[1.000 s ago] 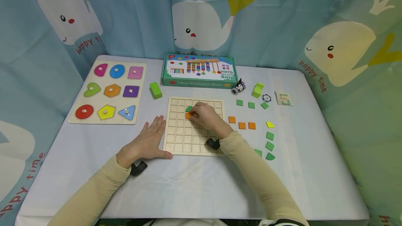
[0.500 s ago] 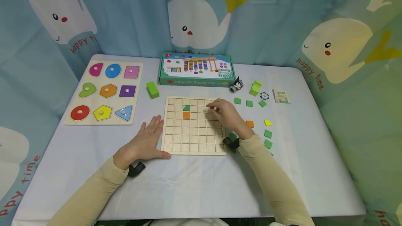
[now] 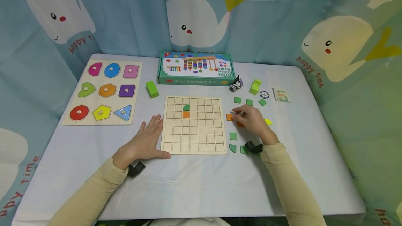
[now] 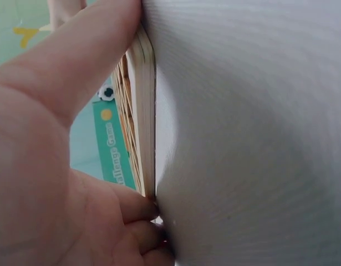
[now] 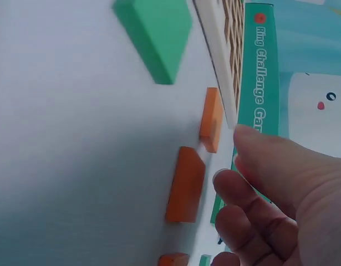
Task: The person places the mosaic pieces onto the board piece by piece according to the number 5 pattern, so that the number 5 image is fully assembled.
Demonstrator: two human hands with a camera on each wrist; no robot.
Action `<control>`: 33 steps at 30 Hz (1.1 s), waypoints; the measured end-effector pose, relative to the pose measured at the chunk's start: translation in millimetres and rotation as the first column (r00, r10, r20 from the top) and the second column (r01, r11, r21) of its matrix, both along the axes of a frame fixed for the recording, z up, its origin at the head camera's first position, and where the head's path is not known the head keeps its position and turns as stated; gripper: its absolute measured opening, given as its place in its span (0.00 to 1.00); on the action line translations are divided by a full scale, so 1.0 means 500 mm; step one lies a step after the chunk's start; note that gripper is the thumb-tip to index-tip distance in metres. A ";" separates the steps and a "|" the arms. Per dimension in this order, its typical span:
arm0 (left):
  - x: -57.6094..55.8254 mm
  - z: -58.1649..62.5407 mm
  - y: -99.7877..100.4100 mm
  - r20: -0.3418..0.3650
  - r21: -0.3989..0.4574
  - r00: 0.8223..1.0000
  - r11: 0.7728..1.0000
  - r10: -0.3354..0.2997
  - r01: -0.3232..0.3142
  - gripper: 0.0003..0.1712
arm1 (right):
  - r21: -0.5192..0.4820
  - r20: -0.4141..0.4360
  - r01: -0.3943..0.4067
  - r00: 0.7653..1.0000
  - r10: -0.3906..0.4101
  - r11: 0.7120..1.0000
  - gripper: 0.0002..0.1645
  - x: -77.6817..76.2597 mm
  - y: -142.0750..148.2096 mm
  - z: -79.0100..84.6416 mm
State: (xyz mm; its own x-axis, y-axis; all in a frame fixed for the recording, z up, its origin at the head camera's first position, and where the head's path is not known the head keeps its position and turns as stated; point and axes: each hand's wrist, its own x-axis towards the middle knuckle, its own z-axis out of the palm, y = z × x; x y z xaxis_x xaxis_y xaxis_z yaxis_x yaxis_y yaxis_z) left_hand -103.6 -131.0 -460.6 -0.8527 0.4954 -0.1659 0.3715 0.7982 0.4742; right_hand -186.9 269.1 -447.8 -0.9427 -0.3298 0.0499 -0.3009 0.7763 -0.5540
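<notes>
My left hand (image 3: 147, 142) lies spread on the table, its fingers and thumb against the left edge of the wooden grid board (image 3: 204, 144). A green quarter-circle tile (image 3: 186, 107) sits in a cell of the board, directly above an orange square tile (image 3: 186, 114). My right hand (image 3: 252, 121) is off the board's right side, over the loose orange tiles, with nothing visible between thumb and forefinger. In the right wrist view an orange tile (image 5: 211, 121) lies just beyond the fingertips and another orange tile (image 5: 186, 185) is beside them. The hand partly hides these tiles in the head view.
Loose green tiles (image 3: 233, 136) lie around the right hand, with a yellow tile (image 3: 268, 121) partly behind it. A shape puzzle (image 3: 103, 79) is at the left. Behind the board are a game box (image 3: 196, 69), green blocks (image 3: 152, 89), a small figurine (image 3: 236, 84) and a patterned card (image 3: 282, 95).
My right hand has let go of the orange tile on the board and moved right to the loose orange tiles. The left hand has stayed at the board's edge.
</notes>
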 end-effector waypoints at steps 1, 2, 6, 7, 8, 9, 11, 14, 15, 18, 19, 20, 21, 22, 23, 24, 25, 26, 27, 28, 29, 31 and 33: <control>0.000 0.000 0.000 0.001 -0.002 1.000 1.000 0.000 0.000 0.73 | 0.005 -0.001 -0.005 1.000 0.005 1.000 0.17 0.001 0.001 -0.003; 0.000 0.000 -0.001 0.001 0.001 1.000 1.000 -0.002 0.002 0.73 | 0.010 0.002 -0.011 1.000 0.011 1.000 0.18 0.001 0.000 -0.005; 0.000 0.001 0.000 0.001 0.003 1.000 1.000 -0.004 0.004 0.73 | 0.043 0.019 -0.035 0.999 0.034 0.998 0.17 -0.001 -0.005 -0.009; 0.000 0.001 0.000 0.002 0.003 1.000 1.000 -0.005 0.005 0.73 | 0.056 0.025 -0.040 0.999 0.039 0.998 0.17 -0.002 -0.006 -0.009; -0.001 0.001 0.000 0.002 0.002 1.000 1.000 -0.005 0.005 0.73 | 0.067 0.031 -0.043 0.999 0.041 0.997 0.16 -0.002 -0.008 -0.009; -0.001 0.001 0.000 0.002 0.002 1.000 1.000 -0.005 0.005 0.73 | 0.079 0.032 -0.046 0.999 0.044 0.996 0.15 -0.003 -0.010 -0.009; 0.000 0.002 0.000 0.003 0.002 1.000 1.000 -0.004 0.004 0.73 | 0.098 0.029 -0.041 0.999 0.038 0.994 0.15 -0.005 -0.015 -0.008; 0.000 0.002 0.000 0.002 0.001 1.000 1.000 -0.004 0.004 0.73 | 0.084 0.019 -0.028 0.999 0.027 0.996 0.15 -0.005 -0.028 0.002; 0.000 0.002 -0.001 0.001 0.001 1.000 1.000 -0.004 0.004 0.73 | 0.064 0.017 -0.029 0.999 0.028 0.998 0.15 -0.005 -0.035 0.007; 0.000 0.002 -0.001 0.001 -0.001 1.000 1.000 -0.004 0.004 0.73 | -0.011 0.009 -0.050 0.999 0.050 0.999 0.15 0.001 -0.067 0.023; 0.000 0.002 -0.001 0.001 -0.001 1.000 1.000 -0.005 0.005 0.73 | -0.036 0.003 -0.069 0.998 0.069 0.997 0.15 0.003 -0.080 0.027; 0.000 0.002 -0.001 0.001 -0.001 1.000 1.000 -0.006 0.006 0.73 | -0.052 -0.010 -0.091 0.996 0.090 0.995 0.15 0.005 -0.094 0.029; 0.000 0.002 -0.001 0.002 -0.001 1.000 1.000 -0.006 0.006 0.73 | -0.063 -0.016 -0.108 0.994 0.108 0.992 0.15 0.008 -0.109 0.030; 0.000 0.002 -0.001 0.003 0.000 1.000 1.000 -0.005 0.005 0.73 | -0.070 -0.022 -0.129 0.992 0.128 0.989 0.15 0.011 -0.125 0.030; 0.000 0.003 -0.002 0.003 0.001 1.000 1.000 -0.005 0.005 0.73 | -0.074 -0.031 -0.150 0.988 0.148 0.986 0.15 0.013 -0.141 0.029; 0.000 0.003 -0.002 0.003 0.001 1.000 1.000 -0.006 0.006 0.73 | -0.071 -0.036 -0.168 0.986 0.166 0.983 0.15 0.016 -0.158 0.028; 0.000 0.003 -0.002 0.003 0.000 1.000 1.000 -0.006 0.006 0.73 | -0.067 -0.043 -0.188 0.982 0.185 0.980 0.14 0.018 -0.175 0.026; 0.000 0.002 -0.002 0.001 -0.001 1.000 1.000 -0.006 0.006 0.73 | -0.059 -0.046 -0.203 0.979 0.200 0.977 0.14 0.020 -0.191 0.024; 0.000 0.002 -0.003 0.000 -0.002 1.000 1.000 -0.006 0.006 0.73 | -0.052 -0.043 -0.215 0.976 0.213 0.975 0.14 0.022 -0.207 0.023; 0.000 0.002 -0.003 -0.001 -0.002 1.000 1.000 -0.006 0.006 0.73 | -0.042 -0.045 -0.230 0.973 0.228 0.972 0.14 0.023 -0.221 0.021; 0.000 0.003 -0.003 -0.001 -0.003 1.000 1.000 -0.006 0.006 0.73 | -0.028 -0.047 -0.243 0.969 0.241 0.970 0.13 0.023 -0.234 0.018; 0.001 0.003 -0.002 0.002 -0.004 1.000 1.000 -0.006 0.006 0.73 | 0.001 -0.046 -0.265 0.963 0.264 0.964 0.13 0.022 -0.255 0.013; 0.001 0.003 -0.002 0.006 -0.004 1.000 1.000 -0.007 0.007 0.73 | 0.027 -0.045 -0.283 0.958 0.284 0.959 0.13 0.022 -0.270 0.009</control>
